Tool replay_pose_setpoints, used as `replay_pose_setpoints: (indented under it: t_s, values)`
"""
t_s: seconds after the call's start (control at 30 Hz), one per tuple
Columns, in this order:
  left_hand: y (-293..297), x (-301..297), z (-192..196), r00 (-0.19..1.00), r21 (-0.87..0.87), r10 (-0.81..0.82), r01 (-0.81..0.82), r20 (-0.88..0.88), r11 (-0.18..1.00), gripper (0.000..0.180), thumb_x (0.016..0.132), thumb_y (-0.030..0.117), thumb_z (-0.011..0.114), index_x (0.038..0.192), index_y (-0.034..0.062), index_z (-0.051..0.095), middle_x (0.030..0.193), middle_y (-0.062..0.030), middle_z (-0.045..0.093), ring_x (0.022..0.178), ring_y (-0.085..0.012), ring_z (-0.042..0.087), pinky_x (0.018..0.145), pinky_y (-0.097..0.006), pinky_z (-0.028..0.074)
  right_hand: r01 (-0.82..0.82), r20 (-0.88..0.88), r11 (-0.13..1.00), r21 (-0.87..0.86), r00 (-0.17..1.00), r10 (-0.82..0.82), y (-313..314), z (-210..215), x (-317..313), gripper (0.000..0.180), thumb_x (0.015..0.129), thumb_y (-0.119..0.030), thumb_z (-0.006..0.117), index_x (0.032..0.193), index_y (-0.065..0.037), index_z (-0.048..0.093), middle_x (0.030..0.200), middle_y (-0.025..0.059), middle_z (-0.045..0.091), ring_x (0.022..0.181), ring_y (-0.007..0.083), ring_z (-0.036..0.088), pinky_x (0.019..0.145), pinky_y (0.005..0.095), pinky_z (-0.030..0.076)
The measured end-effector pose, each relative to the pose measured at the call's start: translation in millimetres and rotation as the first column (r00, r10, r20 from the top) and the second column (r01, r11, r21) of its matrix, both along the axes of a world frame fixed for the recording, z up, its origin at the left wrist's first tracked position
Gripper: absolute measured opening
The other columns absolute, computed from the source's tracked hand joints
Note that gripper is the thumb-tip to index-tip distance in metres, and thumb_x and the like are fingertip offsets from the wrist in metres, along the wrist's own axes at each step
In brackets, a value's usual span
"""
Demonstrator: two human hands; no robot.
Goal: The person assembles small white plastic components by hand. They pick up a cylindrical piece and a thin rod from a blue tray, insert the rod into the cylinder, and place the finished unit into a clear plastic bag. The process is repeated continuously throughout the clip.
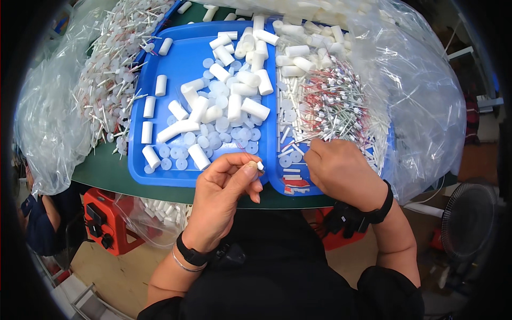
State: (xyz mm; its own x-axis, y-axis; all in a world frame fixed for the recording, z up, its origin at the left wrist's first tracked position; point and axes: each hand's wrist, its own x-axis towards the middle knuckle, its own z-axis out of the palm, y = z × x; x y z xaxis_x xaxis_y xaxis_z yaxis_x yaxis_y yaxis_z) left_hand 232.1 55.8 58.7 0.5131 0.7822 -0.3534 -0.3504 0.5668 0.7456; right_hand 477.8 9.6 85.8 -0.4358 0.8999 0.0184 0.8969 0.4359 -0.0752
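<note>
No words or numbers can be read; any print on the red-and-white piece point(296, 185) below the fingers point(314, 151) of the right hand point(344, 173) is too small.

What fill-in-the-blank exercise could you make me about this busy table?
1. The tray bearing white cylinders and translucent discs is coloured ____.
2. The left grip holds a small ____ piece.
3. A black band circles each ____.
4. The fan stands on the picture's ____ side.

Missing words: blue; white; wrist; right.
</note>
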Motion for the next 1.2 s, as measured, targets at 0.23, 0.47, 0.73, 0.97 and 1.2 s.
replay_pose_setpoints:
  t_s: [0.23, 0.47, 0.73, 0.97, 1.2]
  values:
    - [-0.4, -0.3, -0.2, 1.000, -0.001, -0.008, 0.008, -0.008, 1.000, 0.016, 0.100, 0.011, 0.063, 0.111, -0.0011, 0.064, 0.096, -0.0079, 0.066, 0.078, -0.0131, 0.065, 0.062, -0.026, 0.053, -0.034, 0.044, 0.998, -0.047, 0.998, 0.036, 8.0, 9.7, -7.7, 0.008, 0.077, -0.006, 0.064, 0.073, -0.005, 0.057, 0.074, 0.0092, 0.055, 0.060, 0.0257, 0.062, 0.056, 0.0374, 0.049]
    - [-0.9, 1.3, -0.4, 1.000, 0.003, -0.007, 0.007, 0.004, 1.000, 0.014, 0.100, 0.012, 0.062, 0.109, 0.0005, 0.063, 0.096, -0.0077, 0.065, 0.077, -0.0128, 0.064, 0.063, -0.027, 0.052, -0.102, 0.046, 0.989, -0.103, 0.993, 0.107, 16.0, 9.2, -10.8, 0.005, 0.076, -0.006, 0.065, 0.074, -0.004, 0.060, 0.075, 0.0114, 0.061, 0.060, 0.0272, 0.064, 0.054, 0.0384, 0.049]
    - [3.2, -3.7, -0.1, 0.997, -0.069, -0.001, 0.006, 0.077, 0.998, 0.019, 0.099, 0.013, 0.065, 0.112, -0.0008, 0.064, 0.097, -0.0070, 0.068, 0.079, -0.0108, 0.065, 0.070, -0.025, 0.053, -0.048, -0.055, 0.997, -0.063, 0.997, 0.044, 13.8, 6.7, -4.9, 0.006, 0.073, -0.006, 0.064, 0.074, -0.003, 0.059, 0.075, 0.0120, 0.060, 0.060, 0.0305, 0.063, 0.054, 0.0406, 0.050]
    - [1.7, -4.0, -2.3, 0.996, -0.070, 0.006, 0.000, 0.088, 0.998, 0.019, 0.099, 0.014, 0.065, 0.112, 0.0000, 0.063, 0.101, -0.0091, 0.071, 0.078, -0.0102, 0.065, 0.068, -0.023, 0.052, 0.046, -0.287, 0.998, -0.043, 0.956, -0.056, 12.5, 7.0, -6.2, 0.007, 0.076, -0.003, 0.063, 0.078, -0.002, 0.057, 0.076, 0.0127, 0.059, 0.063, 0.0340, 0.063, 0.056, 0.0420, 0.052]
    - [0.6, -0.7, 0.2, 0.996, -0.048, -0.053, 0.057, 0.068, 0.997, 0.014, 0.098, 0.012, 0.067, 0.108, 0.0029, 0.064, 0.099, -0.0091, 0.072, 0.071, -0.0073, 0.062, 0.061, -0.020, 0.049, 0.137, -0.545, 0.975, -0.177, 0.811, -0.213, 8.8, -0.5, -6.6, 0.014, 0.086, -0.002, 0.069, 0.100, -0.002, 0.069, 0.089, 0.0128, 0.068, 0.074, 0.0287, 0.068, 0.063, 0.0345, 0.053]
